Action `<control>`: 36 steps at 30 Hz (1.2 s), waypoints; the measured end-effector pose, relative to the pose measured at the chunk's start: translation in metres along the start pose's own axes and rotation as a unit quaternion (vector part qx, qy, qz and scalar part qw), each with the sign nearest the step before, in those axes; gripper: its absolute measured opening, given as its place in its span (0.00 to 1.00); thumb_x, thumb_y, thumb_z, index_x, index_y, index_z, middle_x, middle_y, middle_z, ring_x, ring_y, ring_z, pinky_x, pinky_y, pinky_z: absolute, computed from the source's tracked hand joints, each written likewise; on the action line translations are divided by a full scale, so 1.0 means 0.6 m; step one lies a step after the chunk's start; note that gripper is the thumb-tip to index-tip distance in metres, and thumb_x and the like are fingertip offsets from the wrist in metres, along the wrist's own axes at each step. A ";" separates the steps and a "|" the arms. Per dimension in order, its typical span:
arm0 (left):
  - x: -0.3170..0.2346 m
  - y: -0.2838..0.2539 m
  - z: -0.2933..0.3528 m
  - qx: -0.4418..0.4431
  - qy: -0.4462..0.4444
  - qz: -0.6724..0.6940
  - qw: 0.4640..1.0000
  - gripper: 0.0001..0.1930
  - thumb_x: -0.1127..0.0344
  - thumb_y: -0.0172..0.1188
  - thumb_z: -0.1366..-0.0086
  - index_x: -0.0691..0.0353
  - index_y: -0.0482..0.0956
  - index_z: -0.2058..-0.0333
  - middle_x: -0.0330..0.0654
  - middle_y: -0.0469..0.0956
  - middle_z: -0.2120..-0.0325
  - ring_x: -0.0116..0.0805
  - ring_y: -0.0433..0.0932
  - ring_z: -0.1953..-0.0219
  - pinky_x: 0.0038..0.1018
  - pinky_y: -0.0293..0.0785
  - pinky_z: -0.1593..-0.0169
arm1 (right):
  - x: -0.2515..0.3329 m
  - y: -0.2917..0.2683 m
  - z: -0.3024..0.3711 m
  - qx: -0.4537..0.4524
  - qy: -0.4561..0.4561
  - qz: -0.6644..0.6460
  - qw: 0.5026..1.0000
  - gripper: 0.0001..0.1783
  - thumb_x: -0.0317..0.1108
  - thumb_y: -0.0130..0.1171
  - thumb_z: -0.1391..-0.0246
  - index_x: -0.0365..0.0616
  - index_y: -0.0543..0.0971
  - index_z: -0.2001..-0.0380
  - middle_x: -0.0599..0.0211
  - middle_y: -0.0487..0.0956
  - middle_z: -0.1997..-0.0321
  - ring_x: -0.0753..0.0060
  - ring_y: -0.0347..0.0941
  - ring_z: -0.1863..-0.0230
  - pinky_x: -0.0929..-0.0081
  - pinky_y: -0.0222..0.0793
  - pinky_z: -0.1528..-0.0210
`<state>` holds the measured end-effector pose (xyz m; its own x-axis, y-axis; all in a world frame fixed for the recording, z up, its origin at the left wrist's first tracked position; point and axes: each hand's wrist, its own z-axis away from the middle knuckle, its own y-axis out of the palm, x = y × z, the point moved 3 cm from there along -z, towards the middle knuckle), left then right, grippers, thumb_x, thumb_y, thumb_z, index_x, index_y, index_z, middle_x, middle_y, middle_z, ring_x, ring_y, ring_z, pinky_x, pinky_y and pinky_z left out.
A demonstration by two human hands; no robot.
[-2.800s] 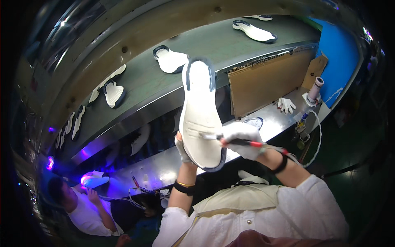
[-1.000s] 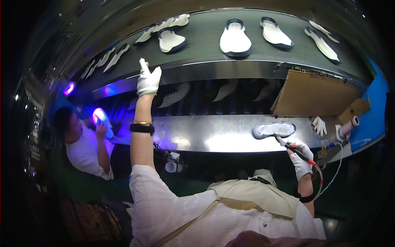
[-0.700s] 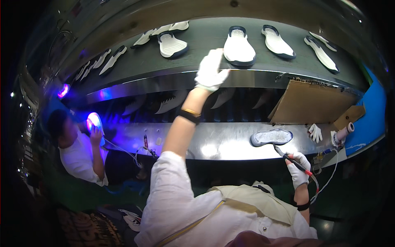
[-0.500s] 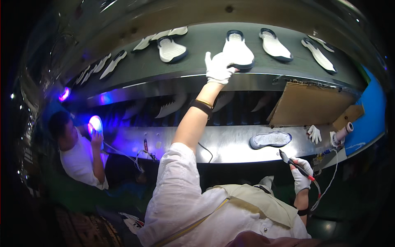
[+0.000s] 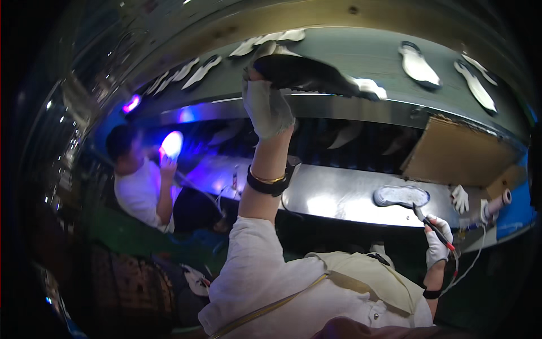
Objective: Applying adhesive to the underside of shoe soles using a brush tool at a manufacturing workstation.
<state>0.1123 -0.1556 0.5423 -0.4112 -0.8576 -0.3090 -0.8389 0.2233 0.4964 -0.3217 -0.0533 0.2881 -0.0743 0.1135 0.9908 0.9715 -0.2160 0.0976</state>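
My left hand, in a white fingerless-looking glove, grips a shoe sole above the near edge of the conveyor belt. The sole is tilted, its dark side toward me, and motion blurs it. A white end shows at its right. Part of a pale shape behind my fingers cannot be made out. My right hand, also gloved, is closed around a corded pen-like tool with a black handle and red part. Its dark tip is close to the near edge of another sole lying on the metal bench.
The green conveyor belt carries several white soles, such as one at right. A metal bench runs below it. Cardboard, a spare glove and a thread spool stand right. A co-worker sits left, holding a lit sole.
My left hand has taken a sole up off the belt and tipped it, dark side showing. The whole view has shifted, and the tool's tip has come nearer the bench sole.
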 end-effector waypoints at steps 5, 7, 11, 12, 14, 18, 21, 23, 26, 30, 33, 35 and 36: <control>-0.061 -0.042 0.001 0.088 -0.122 0.274 0.950 0.24 0.46 0.44 0.33 0.64 0.75 0.60 0.52 0.72 0.55 0.44 0.71 0.56 0.37 0.69 0.51 | 0.000 0.003 -0.011 0.059 -0.046 -0.037 0.997 0.13 0.15 0.58 0.51 0.41 0.76 0.62 0.65 0.77 0.55 0.75 0.73 0.54 0.78 0.69 0.49; -0.043 -0.053 0.038 0.083 -0.283 0.316 0.902 0.30 0.39 0.40 0.33 0.63 0.78 0.63 0.52 0.73 0.53 0.46 0.72 0.54 0.38 0.72 0.51 | 0.003 0.010 -0.012 0.067 -0.030 -0.038 0.997 0.13 0.16 0.58 0.51 0.41 0.76 0.61 0.65 0.77 0.55 0.76 0.72 0.55 0.79 0.68 0.50; 0.049 -0.038 0.176 -0.008 -0.458 0.368 0.809 0.39 0.28 0.41 0.41 0.64 0.76 0.61 0.52 0.71 0.49 0.48 0.71 0.50 0.40 0.66 0.43 | 0.016 0.030 -0.014 0.090 -0.044 -0.052 0.994 0.12 0.17 0.60 0.51 0.41 0.77 0.63 0.66 0.79 0.59 0.77 0.74 0.58 0.78 0.69 0.51; 0.066 -0.036 0.222 -0.091 -0.457 0.325 0.823 0.41 0.25 0.44 0.45 0.61 0.77 0.57 0.52 0.68 0.45 0.51 0.65 0.42 0.44 0.60 0.38 | 0.021 0.033 -0.012 0.095 -0.082 -0.036 0.991 0.11 0.17 0.61 0.51 0.41 0.77 0.64 0.66 0.79 0.60 0.78 0.74 0.59 0.79 0.69 0.52; 0.080 -0.020 0.283 -0.067 -0.452 0.326 0.828 0.47 0.21 0.45 0.50 0.56 0.68 0.44 0.52 0.59 0.38 0.54 0.56 0.36 0.58 0.51 0.36 | 0.025 0.038 -0.011 0.092 -0.063 -0.018 0.994 0.09 0.18 0.61 0.51 0.41 0.78 0.66 0.67 0.79 0.62 0.79 0.74 0.61 0.79 0.69 0.54; 0.072 -0.010 0.351 -0.028 -0.505 0.287 0.814 0.60 0.16 0.47 0.59 0.52 0.47 0.34 0.55 0.52 0.35 0.64 0.51 0.35 0.66 0.52 0.40 | 0.039 0.049 -0.001 0.099 -0.023 0.012 0.995 0.08 0.19 0.61 0.52 0.42 0.77 0.68 0.70 0.79 0.65 0.80 0.73 0.63 0.81 0.69 0.56; 0.080 -0.007 0.370 -0.027 -0.528 0.290 0.798 0.60 0.16 0.42 0.57 0.53 0.45 0.33 0.62 0.50 0.36 0.69 0.50 0.36 0.62 0.53 0.38 | 0.054 0.071 0.000 0.117 0.056 -0.081 0.988 0.09 0.21 0.61 0.51 0.43 0.75 0.67 0.70 0.78 0.67 0.80 0.73 0.64 0.81 0.68 0.59; 0.090 0.000 0.378 -0.028 -0.542 0.303 0.783 0.58 0.17 0.42 0.55 0.53 0.46 0.33 0.63 0.49 0.36 0.69 0.50 0.36 0.61 0.54 0.38 | 0.076 0.087 -0.002 0.137 0.058 -0.076 0.986 0.09 0.22 0.61 0.51 0.43 0.74 0.66 0.70 0.78 0.66 0.80 0.73 0.64 0.80 0.68 0.58; 0.110 0.017 0.377 -0.042 -0.552 0.327 0.766 0.56 0.19 0.43 0.51 0.55 0.47 0.34 0.64 0.49 0.37 0.69 0.52 0.37 0.59 0.55 0.38 | 0.121 0.124 -0.012 0.184 -0.027 -0.129 0.974 0.09 0.22 0.59 0.49 0.43 0.73 0.65 0.70 0.77 0.65 0.81 0.73 0.63 0.80 0.69 0.56; 0.137 0.047 0.349 -0.052 -0.508 0.303 0.805 0.53 0.24 0.46 0.49 0.58 0.50 0.35 0.68 0.55 0.40 0.66 0.61 0.41 0.54 0.62 0.40 | 0.166 0.182 -0.039 0.191 -0.098 -0.114 0.970 0.10 0.20 0.60 0.50 0.42 0.73 0.64 0.69 0.78 0.63 0.81 0.74 0.61 0.80 0.71 0.56; 0.144 0.073 0.349 -0.027 -0.465 0.266 0.844 0.50 0.25 0.44 0.47 0.57 0.52 0.35 0.60 0.60 0.40 0.57 0.65 0.42 0.48 0.65 0.40 | 0.182 0.215 -0.057 0.184 -0.138 -0.142 0.963 0.10 0.22 0.62 0.50 0.42 0.73 0.65 0.71 0.78 0.65 0.84 0.73 0.63 0.81 0.70 0.57; 0.142 0.085 0.367 -0.036 -0.457 0.262 0.849 0.48 0.25 0.43 0.45 0.56 0.54 0.35 0.54 0.62 0.40 0.52 0.66 0.42 0.46 0.65 0.40 | 0.180 0.230 -0.068 0.182 -0.115 -0.187 0.958 0.09 0.24 0.62 0.49 0.43 0.73 0.66 0.71 0.78 0.65 0.85 0.72 0.63 0.81 0.70 0.57; 0.138 0.088 0.383 -0.044 -0.450 0.241 0.859 0.45 0.27 0.42 0.43 0.53 0.55 0.36 0.46 0.63 0.40 0.46 0.67 0.42 0.44 0.65 0.40 | 0.179 0.235 -0.073 0.183 -0.114 -0.181 0.960 0.08 0.24 0.61 0.48 0.45 0.74 0.65 0.72 0.78 0.65 0.85 0.72 0.63 0.81 0.70 0.58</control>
<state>-0.0479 -0.1088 0.3565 -0.8450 0.0394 -0.5333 -0.4805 0.3817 0.7896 -0.2028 -0.1140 0.4121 -0.4118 0.3354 0.8473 0.9082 0.2277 0.3512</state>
